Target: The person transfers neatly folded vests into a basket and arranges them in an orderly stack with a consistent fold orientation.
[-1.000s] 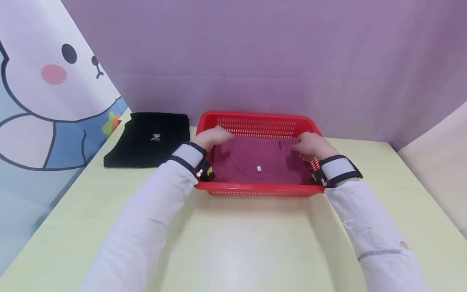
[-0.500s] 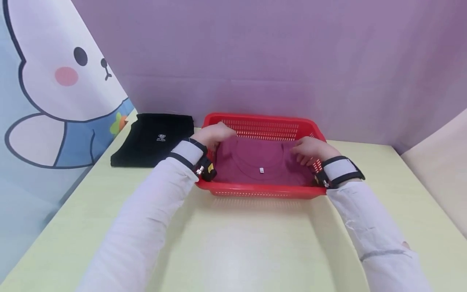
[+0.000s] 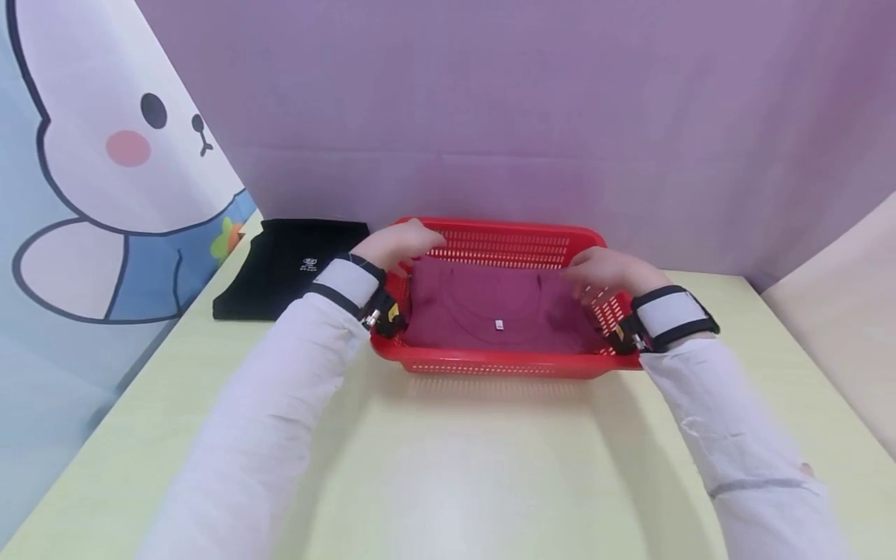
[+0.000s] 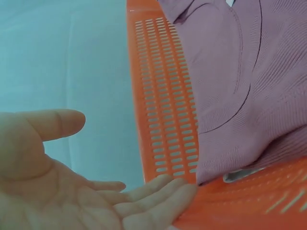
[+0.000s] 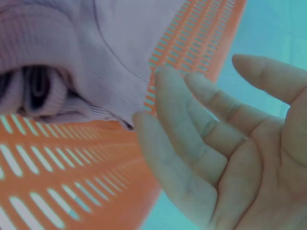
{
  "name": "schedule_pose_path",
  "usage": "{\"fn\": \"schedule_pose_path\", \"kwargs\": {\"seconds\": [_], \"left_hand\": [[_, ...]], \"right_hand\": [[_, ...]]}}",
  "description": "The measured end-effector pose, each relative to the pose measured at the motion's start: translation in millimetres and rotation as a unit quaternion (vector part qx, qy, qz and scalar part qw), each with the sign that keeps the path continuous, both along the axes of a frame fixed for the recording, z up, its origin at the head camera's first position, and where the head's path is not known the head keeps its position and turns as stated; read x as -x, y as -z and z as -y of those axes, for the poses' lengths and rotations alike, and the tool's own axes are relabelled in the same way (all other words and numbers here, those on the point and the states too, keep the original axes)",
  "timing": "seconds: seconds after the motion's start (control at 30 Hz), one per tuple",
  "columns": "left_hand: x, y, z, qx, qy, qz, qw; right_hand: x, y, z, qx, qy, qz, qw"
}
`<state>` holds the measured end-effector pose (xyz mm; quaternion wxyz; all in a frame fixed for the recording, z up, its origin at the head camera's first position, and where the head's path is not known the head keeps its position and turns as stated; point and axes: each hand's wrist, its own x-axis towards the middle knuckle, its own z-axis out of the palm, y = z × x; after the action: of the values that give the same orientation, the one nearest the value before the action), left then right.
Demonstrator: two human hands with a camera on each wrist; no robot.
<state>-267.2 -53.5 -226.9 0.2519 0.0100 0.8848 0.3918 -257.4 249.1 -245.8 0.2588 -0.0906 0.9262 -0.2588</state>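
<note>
A folded maroon garment [image 3: 490, 303] with a small white label lies in the red basket [image 3: 490, 361]. At the basket's left end is my left hand [image 3: 397, 243], palm open and thumb apart in the left wrist view, holding nothing; its fingertips are by the rim near the garment's corner [image 4: 216, 167]. Over the right end, my right hand [image 3: 612, 270] has its fingers spread and loosely bent, with nothing in it. In the right wrist view those fingers [image 5: 177, 129] are beside the garment [image 5: 115, 86]; whether they touch it I cannot tell.
On the table [image 3: 448, 459], left of the basket, lies a folded black garment [image 3: 290, 268] with small white print. A purple cloth [image 3: 490, 101] hangs behind, and a curtain with a cartoon rabbit [image 3: 77, 187] is at the left.
Both hands have moved apart and outward, left hand to the left and right hand to the right, away from the maroon garment, which stays in the basket.
</note>
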Motion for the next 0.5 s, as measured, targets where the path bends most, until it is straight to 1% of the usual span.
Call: {"fn": "schedule_pose_path", "kwargs": {"seconds": [0.07,0.2,0.33,0.43,0.5], "left_hand": [[-1.0,-0.9,4.5,-0.015,0.011,0.001,0.9998],[-5.4,-3.8,12.2,-0.023,0.038,-0.007,0.9990],[-11.3,-6.1,17.0,-0.018,0.044,-0.013,0.9988],[-14.9,-5.4,19.9,-0.017,0.047,-0.014,0.9987],[-16.9,-3.7,22.4,-0.017,0.053,-0.023,0.9982]], "right_hand": [[-0.7,-3.2,0.8,0.008,-0.005,0.004,0.9999],[-4.4,-11.2,3.5,0.013,-0.013,0.005,0.9998],[-10.5,-20.2,6.5,-0.002,-0.024,-0.006,0.9997],[-16.6,-24.0,8.2,-0.014,-0.036,-0.013,0.9992],[-22.2,-24.6,9.7,-0.016,-0.049,-0.017,0.9985]]}}
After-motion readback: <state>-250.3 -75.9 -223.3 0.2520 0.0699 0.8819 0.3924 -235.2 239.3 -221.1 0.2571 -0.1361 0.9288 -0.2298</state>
